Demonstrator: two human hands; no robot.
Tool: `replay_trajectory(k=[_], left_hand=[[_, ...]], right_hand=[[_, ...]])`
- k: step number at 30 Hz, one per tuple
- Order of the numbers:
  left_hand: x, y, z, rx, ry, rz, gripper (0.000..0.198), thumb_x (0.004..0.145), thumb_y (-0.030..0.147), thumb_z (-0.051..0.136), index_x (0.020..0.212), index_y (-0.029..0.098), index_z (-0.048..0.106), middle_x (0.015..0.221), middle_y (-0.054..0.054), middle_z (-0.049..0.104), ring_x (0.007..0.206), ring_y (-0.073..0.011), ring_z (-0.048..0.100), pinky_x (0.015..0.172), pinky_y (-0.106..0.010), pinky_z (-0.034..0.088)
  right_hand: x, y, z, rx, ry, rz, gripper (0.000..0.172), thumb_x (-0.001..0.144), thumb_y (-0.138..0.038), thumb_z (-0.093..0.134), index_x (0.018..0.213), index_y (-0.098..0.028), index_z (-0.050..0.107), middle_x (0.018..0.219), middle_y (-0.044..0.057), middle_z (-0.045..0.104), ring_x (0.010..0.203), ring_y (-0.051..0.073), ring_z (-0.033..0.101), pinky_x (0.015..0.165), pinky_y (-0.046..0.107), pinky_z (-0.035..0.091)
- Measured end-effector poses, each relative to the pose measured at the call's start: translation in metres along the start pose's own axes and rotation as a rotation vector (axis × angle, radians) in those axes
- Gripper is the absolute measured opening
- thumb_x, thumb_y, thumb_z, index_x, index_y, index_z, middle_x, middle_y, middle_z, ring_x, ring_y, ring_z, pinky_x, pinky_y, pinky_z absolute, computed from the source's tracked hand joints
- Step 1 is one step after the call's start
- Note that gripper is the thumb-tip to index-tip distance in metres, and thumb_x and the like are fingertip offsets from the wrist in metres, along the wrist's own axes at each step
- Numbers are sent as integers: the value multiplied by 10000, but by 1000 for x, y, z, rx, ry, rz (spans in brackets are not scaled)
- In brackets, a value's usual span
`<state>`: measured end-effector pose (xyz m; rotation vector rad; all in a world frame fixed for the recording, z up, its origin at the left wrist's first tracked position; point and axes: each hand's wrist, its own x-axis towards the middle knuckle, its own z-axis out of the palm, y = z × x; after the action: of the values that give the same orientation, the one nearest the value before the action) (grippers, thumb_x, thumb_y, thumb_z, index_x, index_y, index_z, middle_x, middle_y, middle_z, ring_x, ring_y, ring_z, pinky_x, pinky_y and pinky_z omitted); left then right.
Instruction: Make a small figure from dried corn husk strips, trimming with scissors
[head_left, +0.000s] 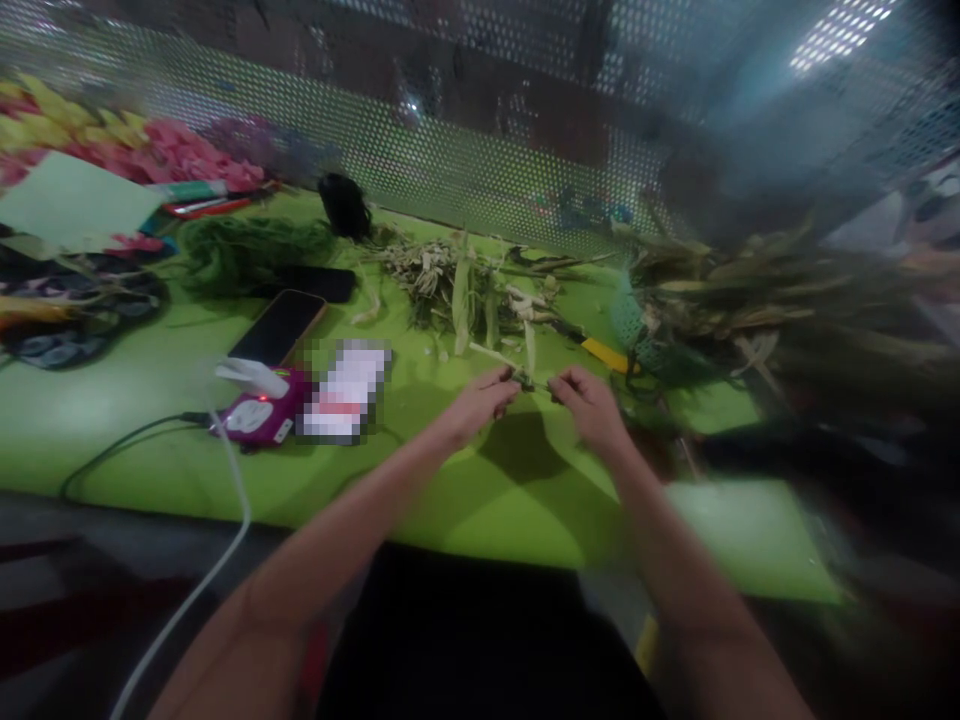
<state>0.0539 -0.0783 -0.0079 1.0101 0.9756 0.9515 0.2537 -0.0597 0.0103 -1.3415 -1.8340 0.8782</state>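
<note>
My left hand [484, 403] is closed, its fingertips pinching a thin plant stem [534, 384] with a pale narrow leaf standing up from it. At the other end of the stem my right hand [590, 405] is closed too, thumb against fingers. The stem is small and blurred, so its exact kind cannot be made out. Just beyond both hands lies a heap of dried leaves and stalks [442, 275] on the green tabletop [450, 500]. A yellow-handled tool [606, 355], partly covered, rests beyond my right hand.
Left of my hands are a lit phone [346, 390], a dark phone [277, 328] and a purple box with cables [259, 412]. Green netting [247, 250] and pink and yellow material [180, 150] lie further back. A large dried leaf bundle [742, 285] stands right, before a perforated metal screen [465, 165].
</note>
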Motion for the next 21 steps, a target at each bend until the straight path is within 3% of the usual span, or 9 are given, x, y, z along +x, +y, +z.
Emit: replay_trajectory(k=[6,10,15,18,21], left_hand=[[1,0,-9,-146,-49,48,190,882,334,570,850,154,623,639,29,416,532,-75,334,510,-226,261],[0,2,-11,-50,-69,55,226,866,361,597,899,147,658,654,23,445,551,-78,354,518,-232,278],[-5,13,-4,205,-84,60,262,867,405,610,981,177,676,846,-39,626,741,-131,525,645,-264,408],[-4,12,1,294,-169,68,237,884,379,590,989,188,683,931,-61,668,851,-171,578,752,-311,453],[-3,7,4,399,-163,67,215,898,344,562,912,167,683,885,-66,662,826,-182,589,777,-338,462]], right_hand=[[3,4,-9,-119,41,-44,308,892,-448,565,695,-218,510,646,-21,499,638,149,440,607,279,325],[4,3,-10,-136,23,-27,290,871,-438,601,694,-212,560,653,-10,547,642,154,471,609,284,340],[6,0,-6,164,-76,46,235,839,-450,642,837,-222,701,844,29,688,809,188,600,747,319,456],[6,-2,-2,325,-35,109,237,763,-461,719,792,-228,687,778,9,667,759,175,590,743,321,479],[3,-3,2,356,31,141,250,707,-431,769,731,-219,638,710,-11,618,689,151,544,683,297,465]])
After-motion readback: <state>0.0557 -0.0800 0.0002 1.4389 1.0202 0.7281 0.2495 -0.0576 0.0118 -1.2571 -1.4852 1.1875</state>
